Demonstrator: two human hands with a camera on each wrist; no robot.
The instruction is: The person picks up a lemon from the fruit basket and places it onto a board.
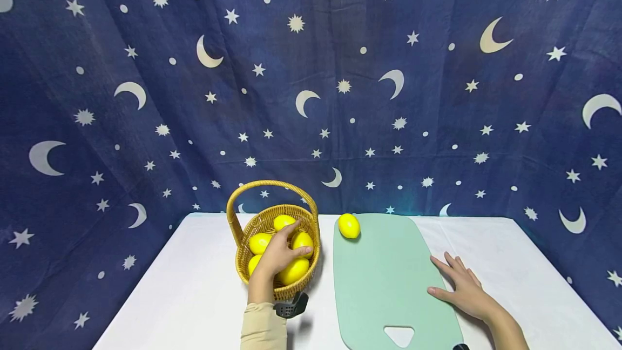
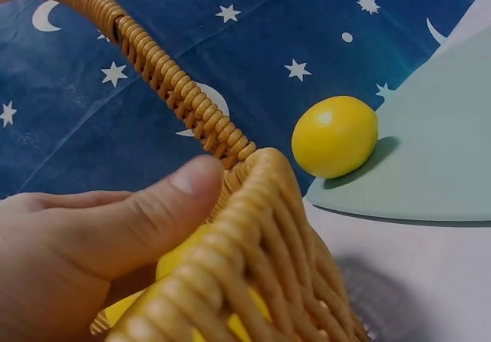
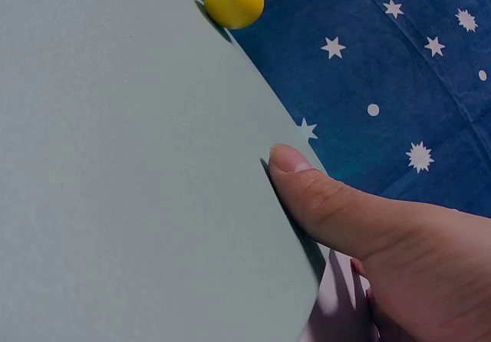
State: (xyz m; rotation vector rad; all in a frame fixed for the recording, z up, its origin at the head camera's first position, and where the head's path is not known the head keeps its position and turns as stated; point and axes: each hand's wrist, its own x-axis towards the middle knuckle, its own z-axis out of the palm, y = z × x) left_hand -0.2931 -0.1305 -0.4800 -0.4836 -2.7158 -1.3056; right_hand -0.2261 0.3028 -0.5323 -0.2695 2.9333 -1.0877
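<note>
A wicker basket (image 1: 278, 289) with a tall arched handle holds several yellow lemons (image 1: 259, 243). My left hand (image 1: 278, 255) reaches in over the rim, its thumb and forefinger spread either side of one lemon (image 1: 302, 243). In the left wrist view the thumb (image 2: 180, 196) lies straight above the fruit; the other fingers are mostly hidden. A single lemon (image 1: 349, 226) sits at the far left corner of a pale green cutting board (image 1: 384, 263). Along the board's right edge rests my right hand (image 1: 461, 288), fingers spread, thumb (image 3: 307, 185) over the edge.
A white cloth (image 1: 194, 285) covers the table. Behind it hangs a dark blue curtain (image 1: 359, 139) with moons and stars. The basket handle (image 1: 272, 183) arches above the left hand. The cutting board has a cut-out grip hole (image 1: 399, 336) near its front edge.
</note>
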